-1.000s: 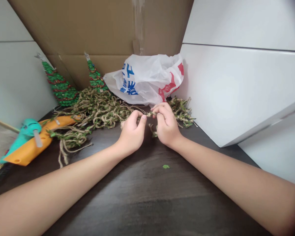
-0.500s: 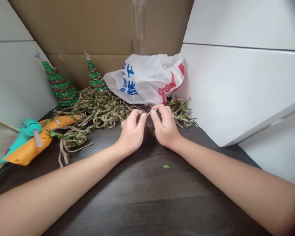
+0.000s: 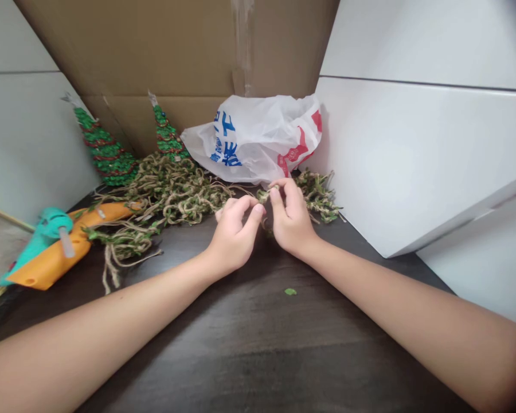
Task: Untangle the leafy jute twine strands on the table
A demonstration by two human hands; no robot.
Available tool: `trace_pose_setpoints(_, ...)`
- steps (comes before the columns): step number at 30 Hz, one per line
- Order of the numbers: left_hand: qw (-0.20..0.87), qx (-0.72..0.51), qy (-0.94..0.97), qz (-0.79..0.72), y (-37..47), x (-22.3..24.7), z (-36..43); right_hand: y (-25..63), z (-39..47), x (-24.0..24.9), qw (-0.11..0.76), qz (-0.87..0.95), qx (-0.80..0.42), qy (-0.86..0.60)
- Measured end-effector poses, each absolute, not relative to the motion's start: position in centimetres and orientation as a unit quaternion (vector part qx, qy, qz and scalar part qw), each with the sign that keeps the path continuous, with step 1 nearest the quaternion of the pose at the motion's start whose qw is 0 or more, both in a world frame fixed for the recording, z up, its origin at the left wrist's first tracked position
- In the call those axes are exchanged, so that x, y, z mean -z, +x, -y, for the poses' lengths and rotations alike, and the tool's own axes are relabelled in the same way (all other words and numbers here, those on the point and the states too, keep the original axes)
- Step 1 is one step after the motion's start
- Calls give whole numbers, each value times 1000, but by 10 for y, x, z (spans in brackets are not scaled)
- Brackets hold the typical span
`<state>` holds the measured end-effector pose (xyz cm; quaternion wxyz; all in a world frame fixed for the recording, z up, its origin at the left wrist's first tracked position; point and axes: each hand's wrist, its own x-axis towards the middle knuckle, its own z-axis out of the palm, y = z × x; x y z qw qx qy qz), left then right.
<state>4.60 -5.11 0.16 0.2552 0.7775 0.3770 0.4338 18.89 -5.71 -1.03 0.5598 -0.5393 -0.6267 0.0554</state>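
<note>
Near the middle of the dark table, my right hand (image 3: 291,215) pinches a piece of leafy twine (image 3: 264,195) between thumb and fingers. Just left of it, my left hand (image 3: 237,232) is closed, thumb against the fingertips; what it grips, if anything, is too small to make out. Behind my left hand spreads a tangled heap of green-leafed twine (image 3: 176,189). Another leafy twine bunch (image 3: 319,195) lies right of my right hand. Part of the twine between the hands is hidden by the fingers.
A white plastic bag (image 3: 258,137) rests behind the hands. Two small green trees (image 3: 107,146) stand at the back left. An orange and teal glue gun (image 3: 55,258) lies at the left. White panels (image 3: 413,155) and cardboard (image 3: 155,51) surround the table; a loose leaf (image 3: 290,291) lies in front.
The fingertips have moved apart, with my left hand slightly lower. More of the leafy twine now shows at my right fingertips.
</note>
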Motion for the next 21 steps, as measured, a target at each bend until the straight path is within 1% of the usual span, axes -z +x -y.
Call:
trace_pose_setpoints(4,297,-494,755,-314,45,1,51,188,59,9,441,709,-65,-547)
trace_pose_setpoints(6,309,-504,745,-309,45,2,49,187,60,8,401,736,-66,-541)
trace_pose_setpoints(12,291,-488,750,-338,45,4,47,186,63,7,393,748,-47,-534)
trace_pose_setpoints(17,264,-484,734,-396,45,3,46,185,65,8,374,763,-29,-527)
trace_pose_setpoints(21,266,-454,737,-424,46,0,47,185,64,10,367,775,-26,-514)
